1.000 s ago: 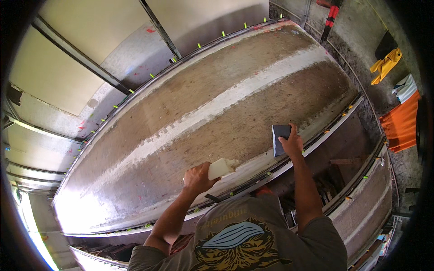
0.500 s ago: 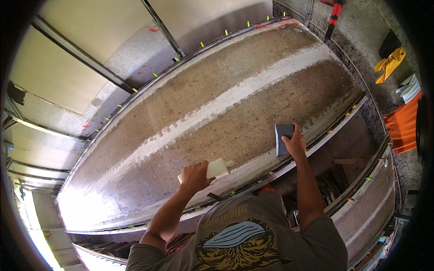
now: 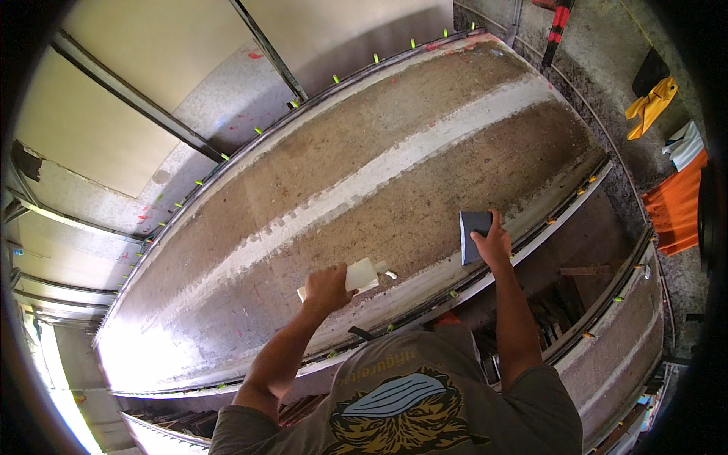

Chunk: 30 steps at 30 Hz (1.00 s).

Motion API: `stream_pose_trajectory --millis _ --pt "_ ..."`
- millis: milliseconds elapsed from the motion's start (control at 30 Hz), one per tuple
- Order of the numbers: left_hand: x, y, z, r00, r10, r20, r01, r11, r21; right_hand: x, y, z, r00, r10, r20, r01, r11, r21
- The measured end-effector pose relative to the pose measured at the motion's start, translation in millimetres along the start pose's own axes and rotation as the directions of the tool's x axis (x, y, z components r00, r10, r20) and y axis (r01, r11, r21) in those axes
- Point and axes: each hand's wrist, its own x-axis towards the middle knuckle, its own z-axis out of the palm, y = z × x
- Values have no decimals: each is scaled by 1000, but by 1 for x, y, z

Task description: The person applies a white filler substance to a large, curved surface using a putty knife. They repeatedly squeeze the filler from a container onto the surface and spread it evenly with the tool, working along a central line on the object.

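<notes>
My left hand (image 3: 327, 290) is closed around a cream-coloured plastic bottle (image 3: 362, 275), which lies tilted just over a long, boat-shaped brown panel (image 3: 425, 220). Beside the bottle's nozzle end, a short curl of white paste or liquid (image 3: 390, 275) shows on the panel. A dark grey flat block (image 3: 475, 236) with a pale left edge is gripped in my right hand (image 3: 494, 246), thumb across its face. That block is at the panel's near right side; whether it touches the surface I cannot tell.
A pale stripe (image 3: 364, 178) runs along the panel's middle. Small yellow-green tabs (image 3: 336, 79) line its rim. Another similar panel (image 3: 614, 356) stands at the lower right. Orange cloth (image 3: 675, 205) and a yellow glove-like item (image 3: 651, 110) are on the right.
The white curl now shows by the bottle's nozzle, where it was not visible before. My left hand and the bottle have shifted slightly; my right hand has barely moved.
</notes>
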Motion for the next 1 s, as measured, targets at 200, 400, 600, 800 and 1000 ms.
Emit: stream_pose_trajectory --millis 200,400,600,800,1000 --pt "32 -18 -21 995 -100 -30 101 994 35 0 4 3 1000 17 -24 -19 998 -53" --pt "55 -50 -38 962 -210 -175 209 978 -28 -9 -19 -11 996 82 44 -82 997 -1" --pt "31 -75 -22 891 -329 -312 209 909 -361 -11 -12 20 993 114 -3 -114 992 -49" --pt "-34 -100 31 773 -494 -398 116 727 -676 -82 -110 63 963 -211 167 246 940 -235" --pt "-117 -133 64 740 -588 -328 18 504 -864 -141 -167 169 927 -372 53 336 755 -563"
